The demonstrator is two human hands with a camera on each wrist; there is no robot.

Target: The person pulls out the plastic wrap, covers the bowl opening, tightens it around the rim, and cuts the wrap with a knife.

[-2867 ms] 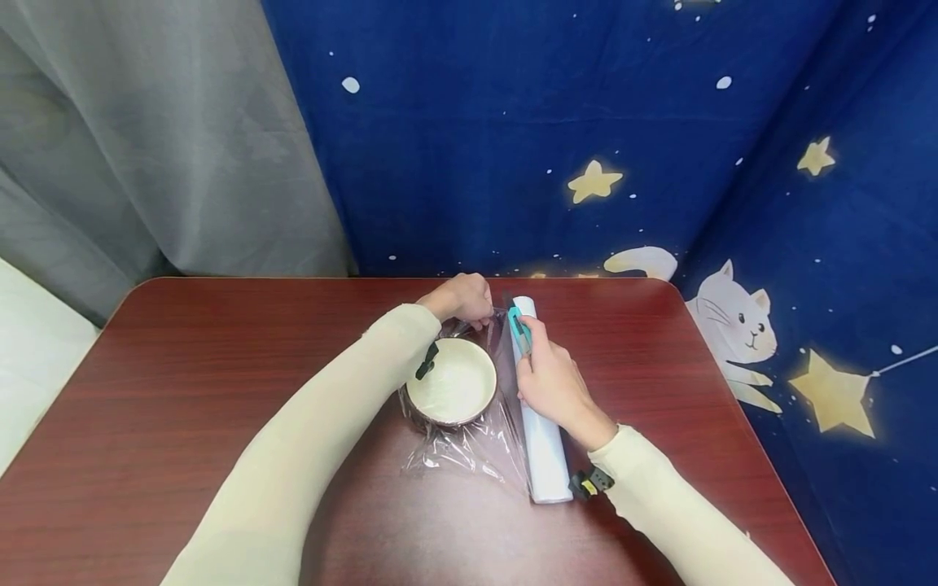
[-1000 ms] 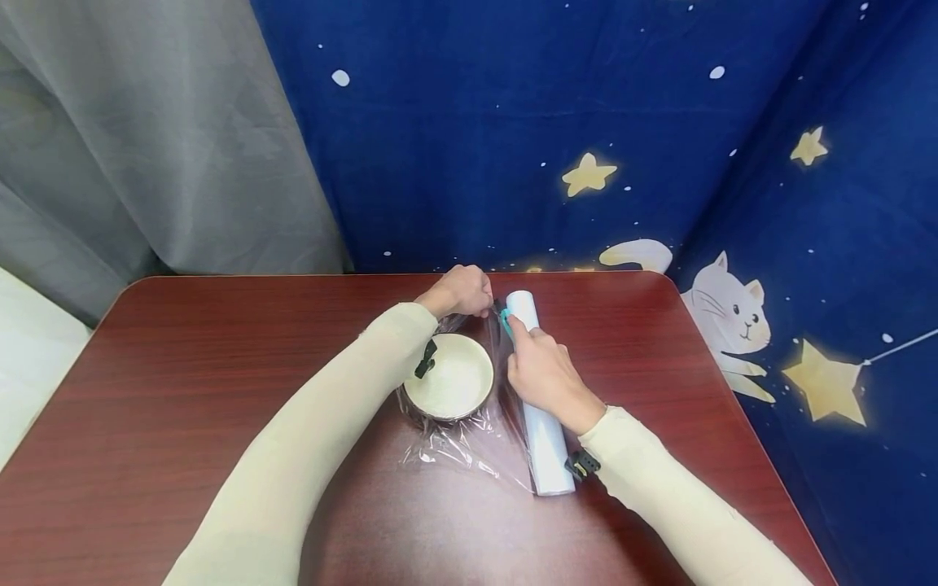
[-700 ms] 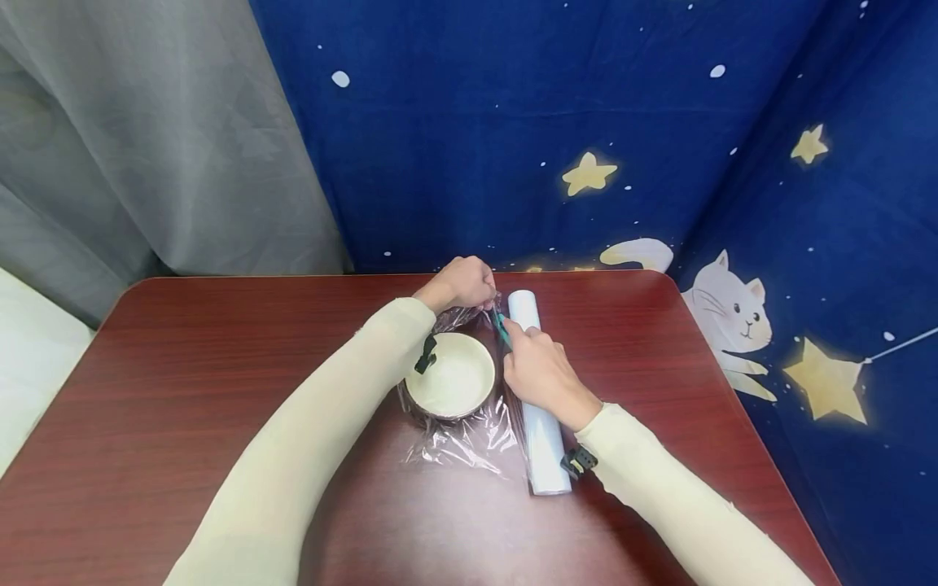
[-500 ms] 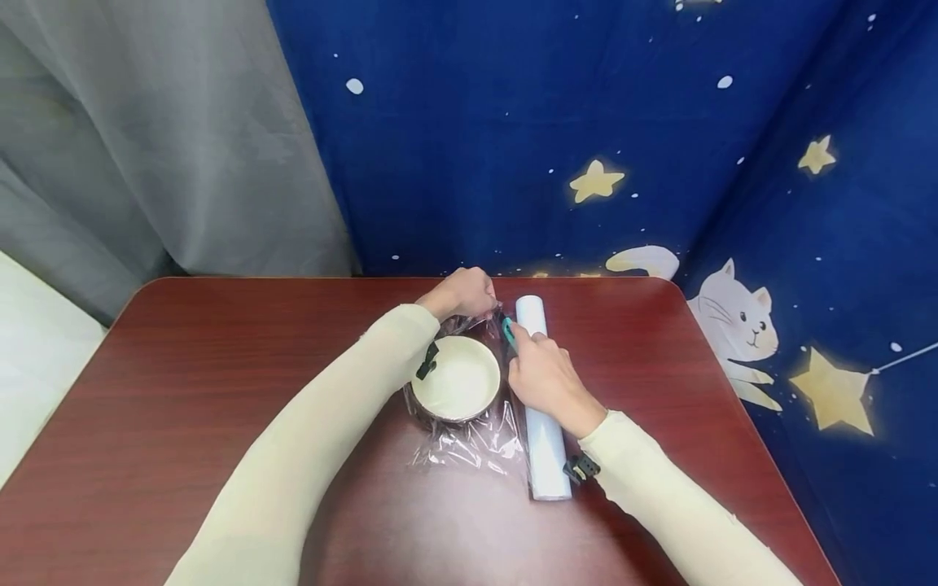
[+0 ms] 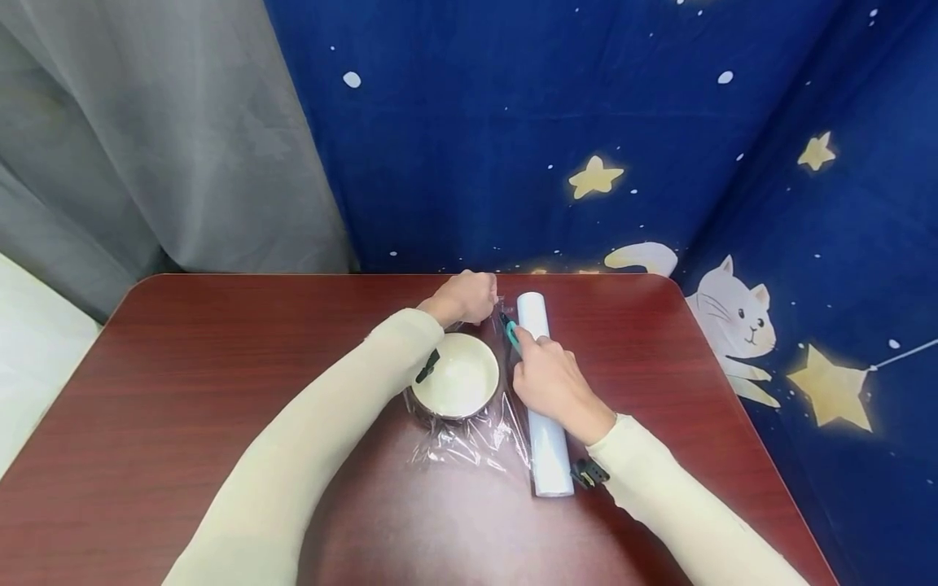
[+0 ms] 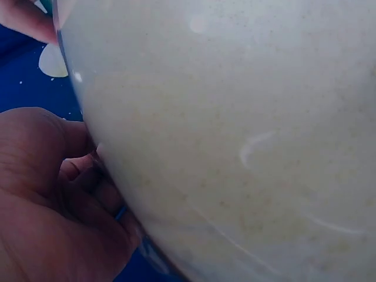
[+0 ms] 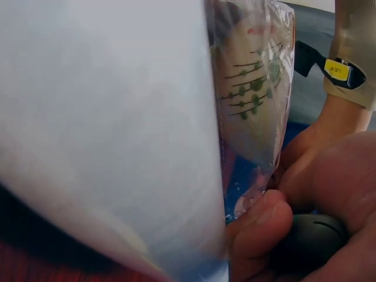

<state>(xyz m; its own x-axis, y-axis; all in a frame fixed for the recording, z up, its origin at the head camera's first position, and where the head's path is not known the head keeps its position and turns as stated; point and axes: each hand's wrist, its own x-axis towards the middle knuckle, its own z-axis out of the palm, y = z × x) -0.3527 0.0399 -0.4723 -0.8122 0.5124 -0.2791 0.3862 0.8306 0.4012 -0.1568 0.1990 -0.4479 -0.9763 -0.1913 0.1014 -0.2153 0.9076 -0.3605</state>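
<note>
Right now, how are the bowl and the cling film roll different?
The bowl is round and hollow, while the cling film roll is a long, straight tube. The bowl stands upright with its mouth facing up; the cling film roll lies on its side. The bowl has green leafy sprigs on its outside, but the cling film roll looks plain white. Both rest on the reddish-brown table.

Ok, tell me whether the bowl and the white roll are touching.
Apart. The head view shows a strip of table between the rim of the bowl and the white roll, seen through clear film.
</note>
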